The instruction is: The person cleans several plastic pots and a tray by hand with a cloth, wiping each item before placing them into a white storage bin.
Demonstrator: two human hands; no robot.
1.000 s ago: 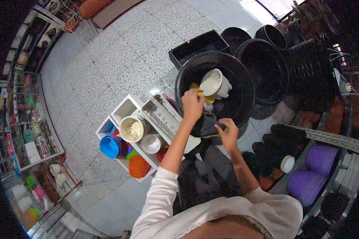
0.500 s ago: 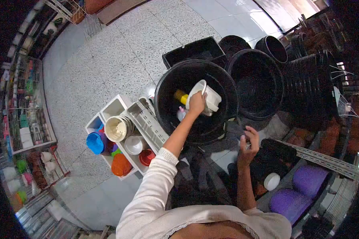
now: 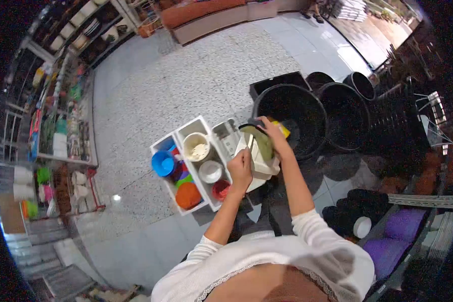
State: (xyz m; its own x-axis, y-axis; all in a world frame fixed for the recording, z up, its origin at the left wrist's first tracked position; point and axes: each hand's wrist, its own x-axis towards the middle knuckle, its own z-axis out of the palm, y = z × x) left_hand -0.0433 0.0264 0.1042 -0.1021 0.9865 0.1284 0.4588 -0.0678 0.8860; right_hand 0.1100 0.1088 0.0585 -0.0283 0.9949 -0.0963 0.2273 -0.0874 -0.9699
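Observation:
My left hand [image 3: 240, 168] is closed on a white plastic container [image 3: 259, 166], low in front of my body. An olive-green piece [image 3: 256, 141] lies against the container's upper side. My right hand [image 3: 274, 135] curls over the green piece's upper right edge; its fingertips are partly hidden. Just beyond that hand, a yellow object [image 3: 282, 129] shows against the large round black tub [image 3: 317, 146]. Left of my hands, a divided white bin [image 3: 178, 133] holds a blue container [image 3: 163, 162], cream pots [image 3: 196, 146], a white pot [image 3: 210, 172], and red and orange containers.
More black tubs [image 3: 342, 116] and a rectangular black tray [image 3: 279, 80] stand behind and right of the large tub. Purple items [image 3: 405, 224] and a metal rack [image 3: 425, 201] are at the lower right. Shelves [image 3: 60, 146] line the left.
The view has shifted, and the large black tub appears farther right. My left hand has left the tub with white plastic. My right hand has moved from the side onto the green piece.

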